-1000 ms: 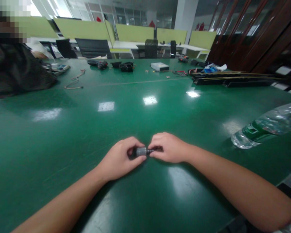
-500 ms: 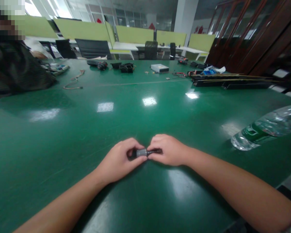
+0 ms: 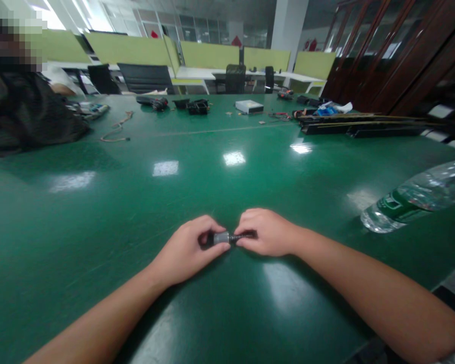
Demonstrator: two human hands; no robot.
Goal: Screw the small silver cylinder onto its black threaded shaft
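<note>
Low over the green table [image 3: 197,187], near the middle of the view, my left hand [image 3: 187,247] pinches a small grey and black cylinder [image 3: 222,237] between thumb and fingers. From the cylinder's right end a thin dark rod [image 3: 239,236] runs toward my right hand [image 3: 263,232]. The thumb and fingers of my right hand are closed round the rod's far part. The rod meets the cylinder, and both lie roughly level. My palms hide part of each piece.
A clear plastic bottle [image 3: 409,202] lies on the right. Across the back are black parts [image 3: 197,106], a silver box [image 3: 249,106], dark strips [image 3: 345,125] and a cable [image 3: 116,129]. A person in dark clothing [image 3: 26,111] is at the far left.
My right hand has shifted slightly right, away from my left hand, and a little more of the dark rod shows between them. My left hand keeps its hold on the cylinder.
</note>
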